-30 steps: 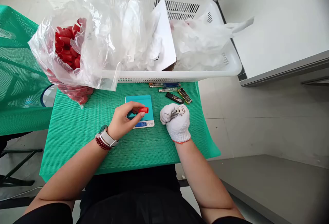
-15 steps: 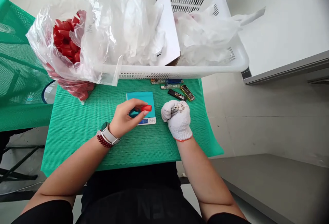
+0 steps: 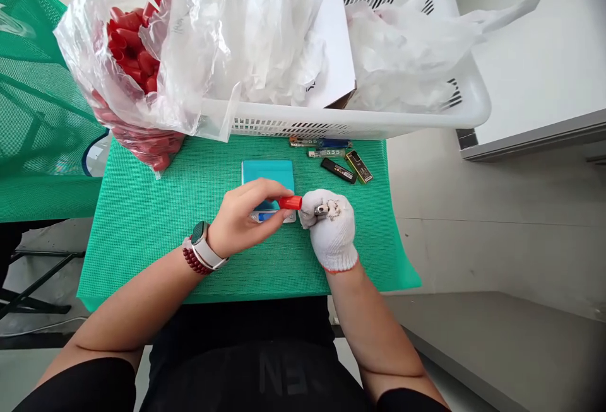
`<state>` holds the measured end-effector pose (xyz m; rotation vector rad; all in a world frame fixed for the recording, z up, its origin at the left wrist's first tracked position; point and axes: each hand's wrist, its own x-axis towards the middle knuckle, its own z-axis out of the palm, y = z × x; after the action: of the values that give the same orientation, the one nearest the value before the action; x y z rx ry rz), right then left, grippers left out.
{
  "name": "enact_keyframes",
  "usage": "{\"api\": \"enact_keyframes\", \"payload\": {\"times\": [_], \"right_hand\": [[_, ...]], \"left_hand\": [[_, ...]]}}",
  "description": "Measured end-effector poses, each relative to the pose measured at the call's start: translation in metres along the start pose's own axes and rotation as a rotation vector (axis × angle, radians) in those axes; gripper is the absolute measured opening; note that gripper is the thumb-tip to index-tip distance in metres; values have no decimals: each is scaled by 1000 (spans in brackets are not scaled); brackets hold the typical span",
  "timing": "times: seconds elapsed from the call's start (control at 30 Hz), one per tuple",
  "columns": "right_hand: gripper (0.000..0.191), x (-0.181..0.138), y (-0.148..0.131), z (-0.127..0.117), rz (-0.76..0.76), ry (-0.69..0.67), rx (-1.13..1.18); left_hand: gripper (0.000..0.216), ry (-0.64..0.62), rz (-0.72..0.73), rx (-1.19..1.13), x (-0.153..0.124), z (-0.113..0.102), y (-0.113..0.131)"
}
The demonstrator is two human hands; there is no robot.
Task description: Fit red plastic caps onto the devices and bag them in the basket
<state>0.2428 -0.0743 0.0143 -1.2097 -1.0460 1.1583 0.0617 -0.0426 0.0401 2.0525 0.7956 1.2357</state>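
Observation:
My bare left hand (image 3: 250, 217) pinches a short red plastic tube (image 3: 290, 202) between thumb and fingers, above the front right part of a small scale (image 3: 267, 172). The scale has a turquoise platform, and my hand covers part of its display. Close to the tube's right end is my right hand (image 3: 330, 229), in a white knitted glove. It is closed around what looks like a lighter (image 3: 322, 210); only the metal top shows. Brownish marks spot the glove beside it. The tube and the metal top are a small gap apart.
Several lighters (image 3: 338, 170) lie behind my right hand on the green mesh-covered table (image 3: 156, 229). At the back left stands a clear bag of red tubes (image 3: 130, 52). A white basket (image 3: 303, 120) with plastic bags and a white cardboard piece (image 3: 334, 40) borders the far edge.
My left hand has carried the red tube to the right, towards the gloved hand. The gloved hand stays closed on the lighter. The view has shifted slightly.

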Motion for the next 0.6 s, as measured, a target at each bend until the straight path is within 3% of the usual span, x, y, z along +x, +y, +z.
{"api": "enact_keyframes", "payload": {"times": [0.4, 0.6], "right_hand": [[30, 12, -16, 5, -4, 29, -40], [27, 8, -4, -2, 9, -12, -70]], "left_hand": [[15, -54, 57, -11, 0, 1, 2], [15, -10, 43, -4, -1, 0, 2]]}}
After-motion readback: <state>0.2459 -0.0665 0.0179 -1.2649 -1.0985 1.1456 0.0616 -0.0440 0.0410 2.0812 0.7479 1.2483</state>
